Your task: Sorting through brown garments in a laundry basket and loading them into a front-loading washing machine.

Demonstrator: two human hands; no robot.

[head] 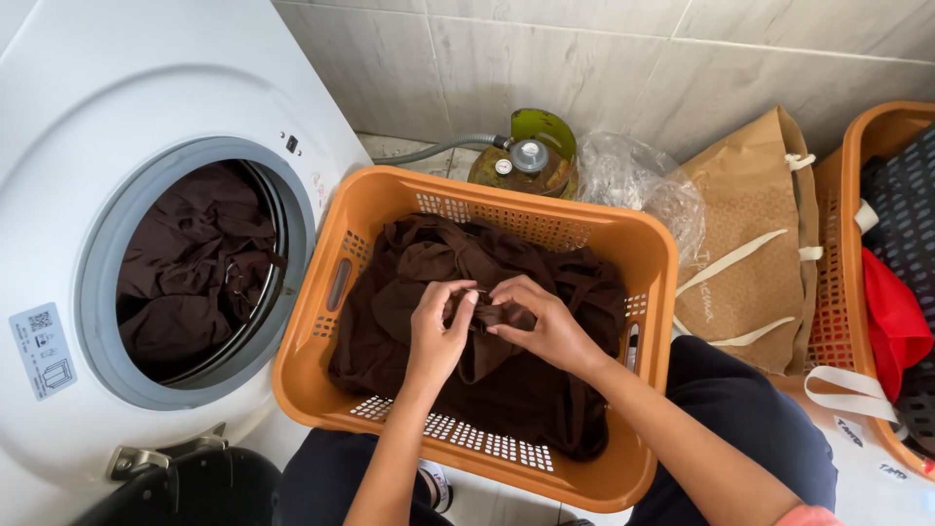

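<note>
An orange laundry basket [604, 244] sits in front of me, filled with dark brown clothes [506, 390]. My left hand [438, 326] and my right hand [541, 321] meet over the middle of the basket, both pinching a fold of the brown cloth between fingertips. To the left stands a white front-loading washing machine [88, 88] with its round opening uncovered; more dark brown clothes [190, 263] lie inside the drum.
A green gas cylinder [526, 156] with a regulator and grey hose stands against the tiled wall. Beside it are a clear plastic bag [643, 180], a brown tote bag [755, 244], and a second orange basket [857, 146] holding dark and red cloth. The washer's dark door [185, 492] hangs low left.
</note>
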